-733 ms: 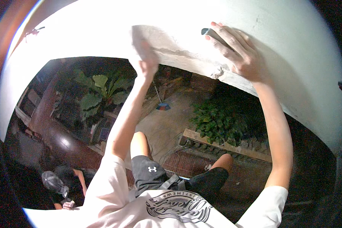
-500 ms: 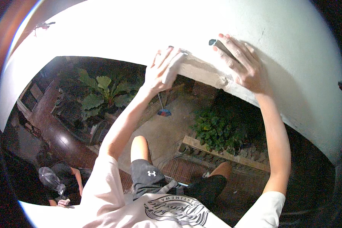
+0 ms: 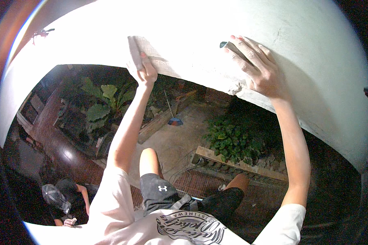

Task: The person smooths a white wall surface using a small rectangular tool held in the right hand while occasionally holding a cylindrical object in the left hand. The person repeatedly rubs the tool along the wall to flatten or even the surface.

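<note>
left hand [image 3: 144, 71]: you've clamped a grey block [image 3: 134, 52], long axis near-upright
right hand [image 3: 255, 67]: over your dark-tipped bar [image 3: 224, 44], pointing up-left, grip's unclear

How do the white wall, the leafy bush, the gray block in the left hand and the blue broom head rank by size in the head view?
Largest to smallest, as they look:
1. White wall
2. Leafy bush
3. Gray block, visible part
4. Blue broom head
</note>
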